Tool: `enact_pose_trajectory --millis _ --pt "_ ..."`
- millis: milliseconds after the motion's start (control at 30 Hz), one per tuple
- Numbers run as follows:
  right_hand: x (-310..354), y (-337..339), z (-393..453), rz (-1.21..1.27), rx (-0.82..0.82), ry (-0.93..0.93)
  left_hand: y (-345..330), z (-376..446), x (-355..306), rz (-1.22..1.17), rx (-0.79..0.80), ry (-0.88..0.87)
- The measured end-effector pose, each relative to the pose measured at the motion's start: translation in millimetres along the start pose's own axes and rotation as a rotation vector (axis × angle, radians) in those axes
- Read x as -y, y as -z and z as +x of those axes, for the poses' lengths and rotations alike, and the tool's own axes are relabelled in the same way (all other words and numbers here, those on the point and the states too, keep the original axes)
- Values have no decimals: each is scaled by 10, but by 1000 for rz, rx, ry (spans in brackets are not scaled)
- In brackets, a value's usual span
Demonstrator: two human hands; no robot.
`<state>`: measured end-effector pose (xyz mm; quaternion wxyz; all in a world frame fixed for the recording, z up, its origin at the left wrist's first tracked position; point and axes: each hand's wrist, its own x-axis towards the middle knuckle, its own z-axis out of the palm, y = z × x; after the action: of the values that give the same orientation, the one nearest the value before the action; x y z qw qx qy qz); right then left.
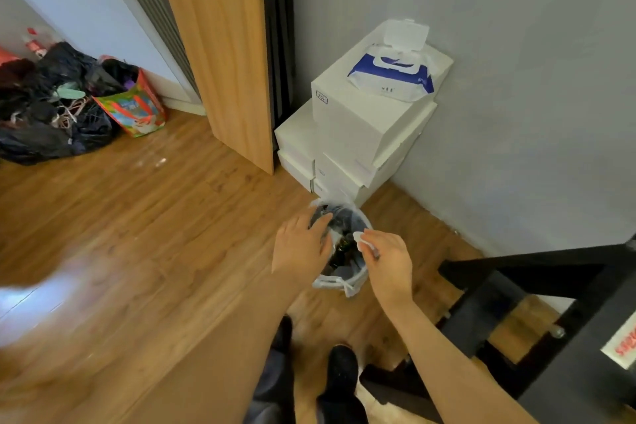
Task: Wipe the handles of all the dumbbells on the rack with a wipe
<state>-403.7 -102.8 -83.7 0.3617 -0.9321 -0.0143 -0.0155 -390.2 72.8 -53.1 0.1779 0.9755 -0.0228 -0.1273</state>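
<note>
A: How many hands?
B: Two, the left hand (303, 244) and the right hand (389, 262), over one bin (358, 280).
A: Wipes?
B: One wipe (361, 240), one pack (392, 74).
A: Boxes?
B: About five white boxes (358, 120); the lower ones are hard to count. One bright bag (137, 110).

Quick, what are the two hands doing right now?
Left hand: open, fingers spread over the trash bin, holding nothing.
Right hand: pinching a small white wipe above the bin.
</note>
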Motion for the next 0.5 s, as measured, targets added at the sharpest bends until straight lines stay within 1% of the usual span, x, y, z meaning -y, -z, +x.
enact_pose_trajectory --millis 233,267,333,400,500 --pt "-82 -452 255 20 -37 -85 -132 368 351 22 79 -27" --pt "-110 -512 281 17 0 -111 -144 406 379 20 98 -24" --pt "-182 -621 307 5 147 -174 -181 488 424 14 119 -21" --pt "-281 -725 298 -68 282 -180 -230 565 443 24 137 -14" --pt "-431 -824 241 -171 400 -192 -301 654 434 59 188 -5"
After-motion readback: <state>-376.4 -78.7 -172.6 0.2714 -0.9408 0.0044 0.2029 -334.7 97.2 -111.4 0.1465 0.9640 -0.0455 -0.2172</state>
